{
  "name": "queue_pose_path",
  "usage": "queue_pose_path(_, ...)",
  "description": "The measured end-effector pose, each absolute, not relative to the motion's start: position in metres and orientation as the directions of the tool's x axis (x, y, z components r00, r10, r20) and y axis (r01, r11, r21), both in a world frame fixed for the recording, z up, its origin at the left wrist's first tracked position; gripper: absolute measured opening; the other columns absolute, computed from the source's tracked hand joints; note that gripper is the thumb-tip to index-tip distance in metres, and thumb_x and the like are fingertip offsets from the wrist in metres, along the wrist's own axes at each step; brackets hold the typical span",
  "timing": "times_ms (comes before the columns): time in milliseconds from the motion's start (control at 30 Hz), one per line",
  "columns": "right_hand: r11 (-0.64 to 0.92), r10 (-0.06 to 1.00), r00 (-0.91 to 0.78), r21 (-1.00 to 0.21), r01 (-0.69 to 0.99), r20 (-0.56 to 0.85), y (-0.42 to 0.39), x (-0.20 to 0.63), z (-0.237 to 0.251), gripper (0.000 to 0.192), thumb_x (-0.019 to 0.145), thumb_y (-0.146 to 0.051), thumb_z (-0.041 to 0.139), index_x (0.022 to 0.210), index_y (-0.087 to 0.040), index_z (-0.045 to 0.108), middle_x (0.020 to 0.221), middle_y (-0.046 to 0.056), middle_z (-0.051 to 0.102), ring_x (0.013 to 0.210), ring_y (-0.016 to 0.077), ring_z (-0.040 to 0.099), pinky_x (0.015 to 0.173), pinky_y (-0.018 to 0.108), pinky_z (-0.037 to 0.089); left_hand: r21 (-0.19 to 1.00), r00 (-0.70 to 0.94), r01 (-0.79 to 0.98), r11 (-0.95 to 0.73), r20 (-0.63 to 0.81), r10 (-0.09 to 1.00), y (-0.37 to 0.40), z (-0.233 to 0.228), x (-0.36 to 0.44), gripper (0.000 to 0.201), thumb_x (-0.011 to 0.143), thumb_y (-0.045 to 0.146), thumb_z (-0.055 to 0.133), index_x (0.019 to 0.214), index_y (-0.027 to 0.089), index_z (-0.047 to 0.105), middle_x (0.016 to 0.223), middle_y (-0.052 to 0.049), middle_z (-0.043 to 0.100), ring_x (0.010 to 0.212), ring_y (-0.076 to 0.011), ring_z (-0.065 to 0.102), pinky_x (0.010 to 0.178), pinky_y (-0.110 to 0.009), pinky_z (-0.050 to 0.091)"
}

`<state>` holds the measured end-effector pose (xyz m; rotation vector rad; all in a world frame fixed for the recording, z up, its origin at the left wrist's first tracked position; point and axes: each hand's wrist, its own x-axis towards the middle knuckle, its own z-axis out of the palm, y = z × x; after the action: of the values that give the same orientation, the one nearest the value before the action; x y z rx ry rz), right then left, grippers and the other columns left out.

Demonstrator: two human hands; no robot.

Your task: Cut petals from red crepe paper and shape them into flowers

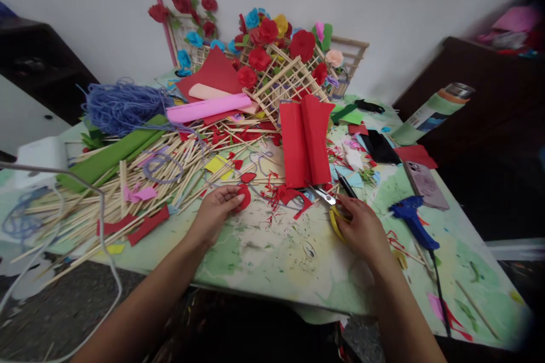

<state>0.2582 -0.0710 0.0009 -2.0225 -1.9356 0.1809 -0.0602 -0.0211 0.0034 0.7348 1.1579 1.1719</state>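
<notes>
Left hand [218, 205]: thumb and fingertips closed together, pinching a rounded red paper cut-out [244, 198] just above the tabletop [272, 261]. A smaller red paper piece [248, 177] lay just beyond it.

Right hand [363, 226]: fingers curled around the yellow handles of the scissors [327, 198], blades directed forward and to the left. Blade tips were at the lower edge of a folded red paper sheet [304, 144]; contact could not be determined, nor how far the blades were parted. A black pen [347, 186] lay just beyond this hand's fingers.

Between the hands: thin red paper scraps [279, 195], nearer the scissors than the cut-out.

Right side of table: blue glue gun [411, 219] with its cord running toward the near edge; purple phone [426, 184] beyond it; black phone [378, 147] farther back; green bottle [430, 116] upright near the far right edge.

Left side: large spread of thin wooden sticks [193, 153], with green paper [110, 156] and a blue yarn bundle [123, 105] behind. Pink rolled paper [208, 108] lay at the back, in front of stick lattices [293, 82] bearing red paper flowers [302, 45].
</notes>
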Motion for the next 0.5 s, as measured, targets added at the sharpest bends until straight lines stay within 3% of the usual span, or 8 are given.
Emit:
queue_pose_path(133,0.058,0.987,-0.015,-0.265,0.962,0.161,-0.067,0.263,-0.004,0.049,0.076,-0.023,0.052,0.124,-0.016,0.057,0.112,0.013,0.064,0.108,0.0261,0.056,0.093,0.040,0.043,0.895,-0.021,-0.349,0.276,-0.302,0.953,-0.023,0.005,-0.060,0.037,0.053,0.025,0.083,0.081,0.013,0.061,0.065,0.001,0.064,0.056,-0.0093,0.058,0.056,-0.021,0.044)
queue_pose_path(267,0.096,0.980,-0.054,-0.221,0.971,0.189,-0.064,0.267,-0.005,0.047,0.076,-0.022,0.052,0.122,-0.016,0.058,0.111,0.013,0.064,0.107,0.0273,0.056,0.093,0.044,0.043,0.898,-0.021,-0.353,0.263,-0.289,0.957,-0.022,0.007,-0.070,0.037,0.055,0.025,0.081,0.083,0.013,0.060,0.064,0.002,0.063,0.054,-0.0087,0.057,0.057,-0.021,0.046)
queue_pose_path(367,0.071,0.970,-0.023,-0.193,0.979,0.241,-0.064,0.256,0.009,0.037,0.077,-0.027,0.054,0.111,-0.017,0.064,0.108,0.013,0.065,0.102,0.0302,0.057,0.091,0.048,0.043,0.908,-0.117,-0.374,0.188,-0.248,0.962,-0.015,0.009,-0.086,0.040,0.053,0.022,0.082,0.086,0.013,0.060,0.068,0.001,0.065,0.057,-0.0078,0.058,0.059,-0.020,0.046)
queue_pose_path(433,0.062,0.950,0.012,-0.226,0.972,0.312,-0.074,0.237,0.029,0.030,0.080,-0.029,0.052,0.104,-0.019,0.067,0.104,0.013,0.065,0.099,0.0314,0.058,0.090,0.051,0.042,0.915,-0.209,-0.386,0.119,-0.212,0.955,-0.010,0.009,-0.098,0.041,0.052,0.020,0.082,0.086,0.013,0.060,0.072,0.000,0.066,0.063,-0.0081,0.060,0.063,-0.018,0.046)
queue_pose_path(500,0.173,0.921,-0.017,-0.368,0.914,0.389,-0.096,0.214,0.052,0.030,0.084,-0.029,0.048,0.109,-0.024,0.065,0.104,0.011,0.065,0.100,0.0296,0.058,0.089,0.049,0.044,0.921,-0.265,-0.383,0.071,-0.183,0.947,-0.006,0.009,-0.106,0.042,0.051,0.019,0.081,0.087,0.013,0.061,0.074,0.000,0.066,0.067,-0.0087,0.060,0.065,-0.019,0.046)
